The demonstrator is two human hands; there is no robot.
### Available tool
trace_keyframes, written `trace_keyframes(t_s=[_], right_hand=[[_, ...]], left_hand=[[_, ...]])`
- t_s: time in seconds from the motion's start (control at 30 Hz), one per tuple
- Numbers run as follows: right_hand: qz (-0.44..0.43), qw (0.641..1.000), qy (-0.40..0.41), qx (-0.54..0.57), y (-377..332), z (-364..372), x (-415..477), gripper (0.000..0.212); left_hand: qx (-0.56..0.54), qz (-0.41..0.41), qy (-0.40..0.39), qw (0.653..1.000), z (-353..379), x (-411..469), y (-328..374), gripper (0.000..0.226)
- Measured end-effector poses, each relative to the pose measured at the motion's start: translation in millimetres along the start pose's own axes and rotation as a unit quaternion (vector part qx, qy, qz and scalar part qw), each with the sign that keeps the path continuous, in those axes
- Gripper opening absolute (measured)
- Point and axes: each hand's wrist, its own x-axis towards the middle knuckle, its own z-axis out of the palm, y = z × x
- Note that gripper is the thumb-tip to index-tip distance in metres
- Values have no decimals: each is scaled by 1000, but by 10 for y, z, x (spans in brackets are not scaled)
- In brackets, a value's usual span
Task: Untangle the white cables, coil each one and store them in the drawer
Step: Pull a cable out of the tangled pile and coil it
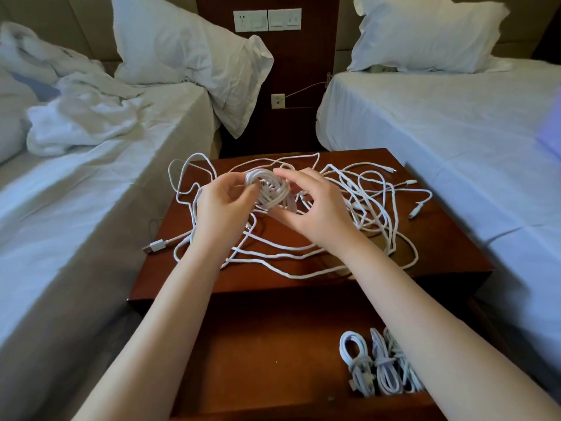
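Note:
A tangle of white cables (358,205) sprawls over the top of a dark wooden nightstand (449,268). Above its middle I hold a partly wound coil of white cable (270,189). My left hand (221,205) grips the coil from the left. My right hand (315,202) pinches the coil's right side with fingertips. A white USB plug (156,247) hangs over the nightstand's left edge. Below, the open drawer (258,360) holds three coiled white cables (379,366) side by side at its right, partly hidden by my right forearm.
A bed with rumpled white bedding (76,117) flanks the nightstand on the left, and a made bed (455,132) on the right. Pillows lean at both heads. A wall panel with sockets and switches (267,19) is behind, with a thin wire running to the right bed.

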Motion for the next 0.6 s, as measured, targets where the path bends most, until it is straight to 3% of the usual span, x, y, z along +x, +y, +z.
trace_keyframes(t_s=[0.17, 0.37, 0.6], right_hand=[[5, 999, -45, -27, 16, -72, -333, 62], [20, 991, -123, -48, -120, -236, -631, 60], [35, 982, -183, -44, -230, -351, -981, 51]], left_hand=[[67, 59, -38, 995, -113, -243, -112, 17], [188, 178, -106, 960, -225, -506, -173, 9], [183, 192, -181, 947, -242, -768, -347, 10]])
